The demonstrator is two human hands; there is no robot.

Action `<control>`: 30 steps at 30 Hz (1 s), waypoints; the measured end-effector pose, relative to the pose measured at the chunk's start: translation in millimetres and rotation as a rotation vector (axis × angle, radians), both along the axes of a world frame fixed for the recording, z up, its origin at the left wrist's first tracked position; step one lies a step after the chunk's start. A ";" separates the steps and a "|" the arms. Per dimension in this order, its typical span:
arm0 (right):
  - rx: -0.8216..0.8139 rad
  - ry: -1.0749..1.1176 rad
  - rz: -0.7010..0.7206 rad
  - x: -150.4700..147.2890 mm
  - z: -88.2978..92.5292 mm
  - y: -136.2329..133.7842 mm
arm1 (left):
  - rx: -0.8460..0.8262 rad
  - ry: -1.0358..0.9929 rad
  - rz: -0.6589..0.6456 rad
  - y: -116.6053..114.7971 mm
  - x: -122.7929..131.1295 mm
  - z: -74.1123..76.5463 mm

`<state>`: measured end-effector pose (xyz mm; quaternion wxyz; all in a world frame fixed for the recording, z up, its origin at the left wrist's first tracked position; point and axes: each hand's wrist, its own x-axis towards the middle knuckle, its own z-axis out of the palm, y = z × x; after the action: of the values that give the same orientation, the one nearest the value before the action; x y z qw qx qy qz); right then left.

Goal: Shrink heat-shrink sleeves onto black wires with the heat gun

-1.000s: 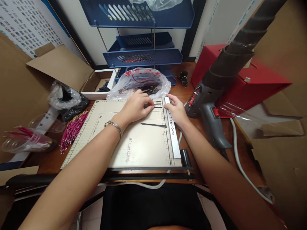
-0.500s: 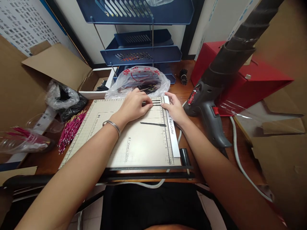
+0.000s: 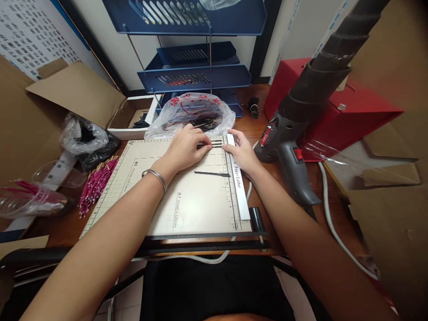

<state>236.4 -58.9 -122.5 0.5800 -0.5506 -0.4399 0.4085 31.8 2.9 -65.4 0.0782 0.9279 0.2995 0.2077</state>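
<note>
While holding the thin black rods point(image 3: 217, 141) flat by the far right corner of the paper cutter board point(image 3: 200, 200), kept the left hand point(image 3: 189, 148) narrow, with thumb and fingertips drawn together over them. Laid the right hand point(image 3: 243, 154) half-curled across the far end of the white strip point(image 3: 241, 198) along the board's right edge, with the thumb at the rods' right ends; could not tell whether gripping the strip or only resting on it. Compared with a second ago, had brought that thumb inward to those ends, while leaving the left hand's pinch much the same, so probably gained steadier control of the rods from both sides. Left the loose black rods point(image 3: 212, 174) lying apart, near the middle of the board's right edge, just as before. Had a plastic bag point(image 3: 158, 125) of dark rods just beyond the board's far edge, blue trays point(image 3: 230, 78) behind it, a magenta heap point(image 3: 98, 183) on the desk point(image 3: 65, 227) past the board's left edge, and, toward the desk's right edge, a grey heat gun point(image 3: 286, 127) near a red box point(image 3: 361, 122)
</note>
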 end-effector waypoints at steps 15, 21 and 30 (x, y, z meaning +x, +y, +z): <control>0.009 -0.004 0.005 2.6 -4.5 1.3 | 0.002 0.034 -0.002 -1.0 5.6 3.2; -0.002 0.024 0.000 1.0 -0.9 0.5 | 0.013 0.052 0.002 -3.0 5.2 5.0; 0.006 0.023 0.003 1.7 -3.2 1.9 | 0.030 0.058 0.004 -3.6 5.3 4.4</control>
<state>238.1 -56.9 -125.7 0.5861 -0.5435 -0.4353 0.4142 37.1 -0.7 -61.0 0.0551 0.9340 0.3003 0.1856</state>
